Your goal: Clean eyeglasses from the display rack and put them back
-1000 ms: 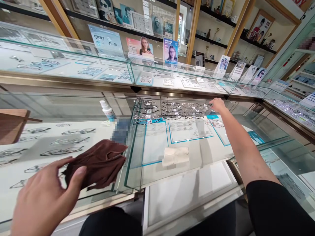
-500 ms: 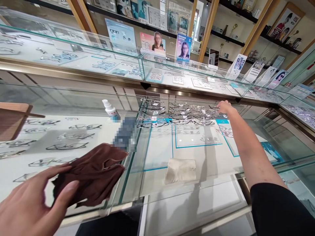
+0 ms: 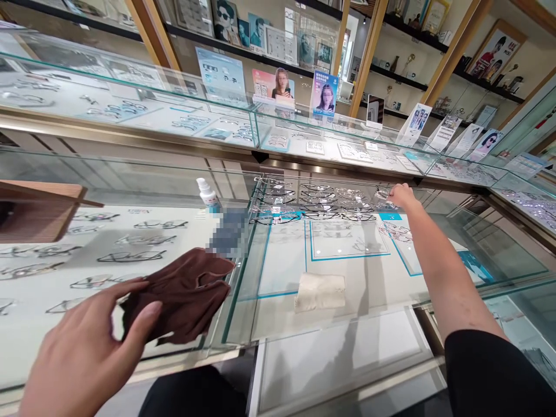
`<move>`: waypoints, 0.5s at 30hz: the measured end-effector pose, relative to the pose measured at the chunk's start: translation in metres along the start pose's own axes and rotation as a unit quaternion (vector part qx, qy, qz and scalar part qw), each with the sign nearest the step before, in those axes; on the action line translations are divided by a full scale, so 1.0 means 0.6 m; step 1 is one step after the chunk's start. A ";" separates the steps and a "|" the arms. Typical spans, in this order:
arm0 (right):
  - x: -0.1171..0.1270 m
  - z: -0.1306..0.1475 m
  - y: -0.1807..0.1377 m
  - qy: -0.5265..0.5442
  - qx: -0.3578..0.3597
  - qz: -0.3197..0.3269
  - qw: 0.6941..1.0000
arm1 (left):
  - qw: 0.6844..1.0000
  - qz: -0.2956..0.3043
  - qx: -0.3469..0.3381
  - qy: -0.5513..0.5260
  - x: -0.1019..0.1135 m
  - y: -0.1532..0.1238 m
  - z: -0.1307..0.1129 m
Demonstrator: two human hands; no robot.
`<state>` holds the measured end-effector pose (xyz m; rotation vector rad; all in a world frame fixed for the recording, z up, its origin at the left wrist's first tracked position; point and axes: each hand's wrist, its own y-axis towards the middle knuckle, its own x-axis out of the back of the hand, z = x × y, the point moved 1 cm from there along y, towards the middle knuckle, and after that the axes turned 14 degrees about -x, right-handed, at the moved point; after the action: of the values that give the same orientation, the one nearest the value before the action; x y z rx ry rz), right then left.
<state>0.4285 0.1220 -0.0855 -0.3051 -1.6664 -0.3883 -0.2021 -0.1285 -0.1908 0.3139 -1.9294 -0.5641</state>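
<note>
My left hand [image 3: 93,339] is on the near left with a crumpled brown cloth [image 3: 186,295] between its thumb and fingers. The cloth rests on the glass counter. At the far end of my stretched arm, my right hand [image 3: 403,196] closes its fingers on a pair of eyeglasses [image 3: 384,197], at the right end of the back row. Several rows of eyeglasses [image 3: 319,200] lie left of it on the glass top. Below that hand is a pinkish pair [image 3: 397,231]. A folded cream cloth [image 3: 320,291] lies nearer to me.
A white spray bottle [image 3: 208,196] and a blurred-out dark flat object [image 3: 228,231] stand by the counter joint. A wooden tray [image 3: 39,211] is at the left, near more eyeglasses [image 3: 130,256]. Behind runs a second glass showcase [image 3: 256,130] with standing advertising cards [image 3: 325,92].
My right fingers have closed at the back-row eyeglasses, which now show tilted at the fingertips. The view has shifted a little; my left hand stays at the brown cloth.
</note>
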 end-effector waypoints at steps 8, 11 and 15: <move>0.125 0.013 -0.171 0.132 0.192 0.015 0.972 | 1.000 0.025 0.016 0.010 0.015 0.026 -0.043; 0.168 0.040 -0.310 0.212 0.343 0.143 0.904 | 0.999 0.023 0.013 0.021 0.012 0.028 -0.049; 0.162 0.081 -0.495 0.257 0.438 0.323 0.798 | 0.999 0.028 0.020 0.032 0.011 0.026 -0.056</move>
<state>0.2483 -0.1288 -0.0172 -0.0349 -0.9598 0.7644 -0.1736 -0.1263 -0.1660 0.2994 -1.8838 -0.4744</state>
